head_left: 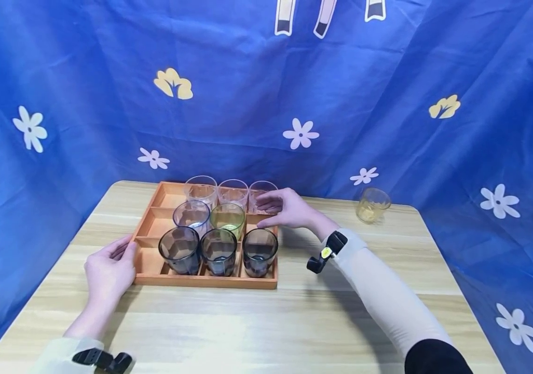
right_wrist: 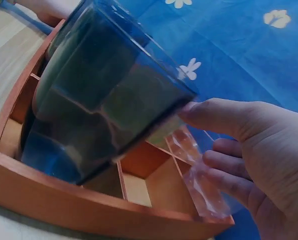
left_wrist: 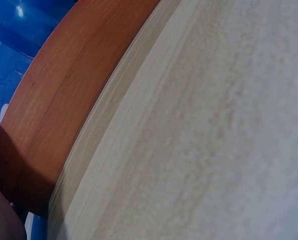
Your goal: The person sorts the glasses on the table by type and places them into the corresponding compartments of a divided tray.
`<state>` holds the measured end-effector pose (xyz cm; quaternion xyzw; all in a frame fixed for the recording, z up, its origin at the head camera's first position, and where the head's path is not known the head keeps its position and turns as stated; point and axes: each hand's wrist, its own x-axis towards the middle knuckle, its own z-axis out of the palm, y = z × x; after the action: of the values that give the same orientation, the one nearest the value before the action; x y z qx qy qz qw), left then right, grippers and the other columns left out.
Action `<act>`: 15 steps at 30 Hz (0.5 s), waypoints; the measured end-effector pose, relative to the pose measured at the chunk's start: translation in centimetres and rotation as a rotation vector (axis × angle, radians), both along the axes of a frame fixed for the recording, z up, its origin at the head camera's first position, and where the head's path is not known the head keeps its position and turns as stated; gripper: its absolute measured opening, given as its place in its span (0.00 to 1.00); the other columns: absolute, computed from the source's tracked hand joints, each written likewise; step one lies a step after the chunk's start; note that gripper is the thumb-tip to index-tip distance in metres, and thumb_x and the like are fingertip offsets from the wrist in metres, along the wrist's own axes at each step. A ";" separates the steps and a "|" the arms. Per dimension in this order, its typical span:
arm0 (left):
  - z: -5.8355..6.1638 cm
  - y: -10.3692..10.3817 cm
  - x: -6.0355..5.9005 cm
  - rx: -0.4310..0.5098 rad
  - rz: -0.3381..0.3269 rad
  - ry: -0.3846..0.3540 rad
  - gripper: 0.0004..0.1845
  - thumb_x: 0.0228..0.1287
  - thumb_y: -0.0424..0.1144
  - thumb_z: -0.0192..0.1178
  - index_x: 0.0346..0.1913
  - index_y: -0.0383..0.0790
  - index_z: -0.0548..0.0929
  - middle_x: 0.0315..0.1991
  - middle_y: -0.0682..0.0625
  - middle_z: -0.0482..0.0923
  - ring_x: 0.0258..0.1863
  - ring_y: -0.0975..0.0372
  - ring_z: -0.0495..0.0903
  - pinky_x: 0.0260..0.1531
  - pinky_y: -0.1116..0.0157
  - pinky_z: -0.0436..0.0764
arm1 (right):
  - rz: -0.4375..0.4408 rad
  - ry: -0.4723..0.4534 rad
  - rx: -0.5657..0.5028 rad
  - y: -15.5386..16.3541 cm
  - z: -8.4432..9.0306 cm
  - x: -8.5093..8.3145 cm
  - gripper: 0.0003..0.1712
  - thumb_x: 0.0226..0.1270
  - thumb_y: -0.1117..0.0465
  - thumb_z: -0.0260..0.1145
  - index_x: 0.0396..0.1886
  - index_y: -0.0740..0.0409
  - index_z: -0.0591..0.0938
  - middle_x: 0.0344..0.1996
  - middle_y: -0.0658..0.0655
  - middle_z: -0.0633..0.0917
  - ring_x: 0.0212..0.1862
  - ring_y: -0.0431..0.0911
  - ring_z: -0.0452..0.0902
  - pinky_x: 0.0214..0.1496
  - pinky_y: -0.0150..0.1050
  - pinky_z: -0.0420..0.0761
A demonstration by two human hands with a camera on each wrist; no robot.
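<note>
My left hand (head_left: 109, 270) holds the left side of a compartmented wooden tray (head_left: 205, 281); in the left wrist view it sits at the tray's end. Above the tray's back right corner, my right hand (head_left: 291, 210) has its fingers beside a clear glass (right_wrist: 206, 192), with the thumb held apart. Whether those fingers touch the glass is unclear. Three dark glasses stand in the front row, the rightmost dark glass (head_left: 259, 254) just below my right thumb. Behind them are a blue-tinted glass (head_left: 191, 215) and a green glass (head_left: 227, 218). Two more clear glasses (head_left: 201, 189) share the back row.
A pale yellow glass (head_left: 372, 206) stands alone on the wooden table (head_left: 341, 311), toward the back right. Blue patterned cloth (head_left: 247, 104) hangs behind the table and along both sides. The tray's left column of compartments (head_left: 161, 226) shows bare wood.
</note>
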<state>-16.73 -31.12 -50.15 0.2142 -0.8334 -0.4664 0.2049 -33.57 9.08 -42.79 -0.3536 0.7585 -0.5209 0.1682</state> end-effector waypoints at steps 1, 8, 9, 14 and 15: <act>0.0 0.0 0.0 0.000 0.002 -0.005 0.18 0.77 0.39 0.62 0.62 0.33 0.86 0.56 0.37 0.86 0.42 0.79 0.82 0.40 0.84 0.79 | -0.007 0.004 -0.005 0.3 0.0 0.0 0.39 0.54 0.73 0.84 0.65 0.78 0.78 0.59 0.76 0.83 0.60 0.69 0.81 0.64 0.48 0.83; -0.2 -0.1 0.0 -0.019 0.005 -0.017 0.19 0.78 0.40 0.61 0.62 0.32 0.86 0.56 0.37 0.86 0.41 0.80 0.80 0.40 0.85 0.78 | -0.064 0.025 -0.032 2.9 -0.1 0.1 0.36 0.55 0.73 0.83 0.63 0.77 0.80 0.57 0.76 0.84 0.58 0.70 0.81 0.63 0.57 0.83; -0.2 -0.2 -0.1 -0.019 0.005 -0.016 0.19 0.78 0.40 0.61 0.62 0.32 0.86 0.56 0.37 0.86 0.41 0.81 0.80 0.39 0.85 0.78 | -0.080 0.031 -0.027 3.4 -0.1 0.2 0.35 0.55 0.73 0.83 0.63 0.76 0.80 0.57 0.75 0.84 0.58 0.69 0.82 0.63 0.55 0.83; -0.3 -0.1 -0.2 -0.013 0.006 -0.012 0.19 0.77 0.39 0.61 0.62 0.32 0.86 0.56 0.37 0.85 0.41 0.80 0.81 0.39 0.85 0.79 | -0.164 0.065 -0.010 5.9 0.1 0.5 0.34 0.55 0.70 0.84 0.62 0.73 0.82 0.53 0.68 0.88 0.56 0.64 0.85 0.60 0.49 0.86; -0.3 -0.1 -0.2 -0.014 0.007 -0.012 0.19 0.77 0.39 0.61 0.62 0.32 0.86 0.56 0.37 0.86 0.41 0.80 0.81 0.39 0.85 0.79 | -0.181 0.075 -0.006 6.4 0.1 0.6 0.33 0.55 0.69 0.85 0.61 0.71 0.83 0.52 0.65 0.89 0.55 0.62 0.85 0.59 0.48 0.86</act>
<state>-16.96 -31.20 -50.41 0.2184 -0.8372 -0.4584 0.2031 -32.96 15.52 -42.70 -0.3032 0.7915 -0.5228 0.0910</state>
